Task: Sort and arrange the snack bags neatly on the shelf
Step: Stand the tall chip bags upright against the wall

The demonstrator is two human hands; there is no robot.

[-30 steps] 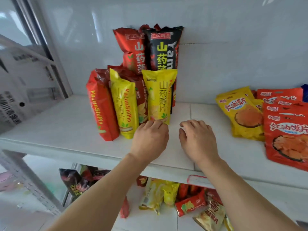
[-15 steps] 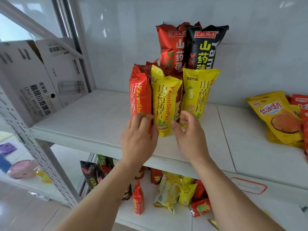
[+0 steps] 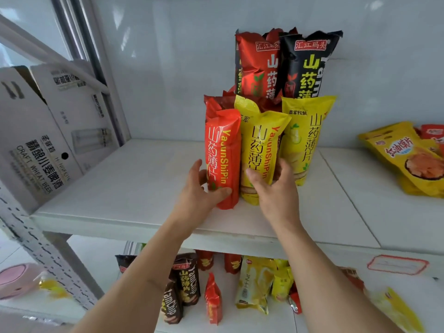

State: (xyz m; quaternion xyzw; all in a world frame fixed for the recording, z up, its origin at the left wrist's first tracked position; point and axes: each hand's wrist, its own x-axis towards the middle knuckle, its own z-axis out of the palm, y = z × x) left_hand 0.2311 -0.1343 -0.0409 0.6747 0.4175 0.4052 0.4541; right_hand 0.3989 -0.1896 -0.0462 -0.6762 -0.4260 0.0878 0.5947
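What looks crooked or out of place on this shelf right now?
The right yellow bag stands apart behind the front pair. The left hand grips the red bag; the right hand grips the middle yellow bag, which tilts. Flat pouches lie heaped far right.

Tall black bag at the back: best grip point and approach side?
Judgement: take the black bag by its upper body, just under the crimped top, coming from above and the front right. It stands upright against the wall; the yellow bag hides its lower half and the tall red bag sits tight on its left. Both hands are busy lower down.
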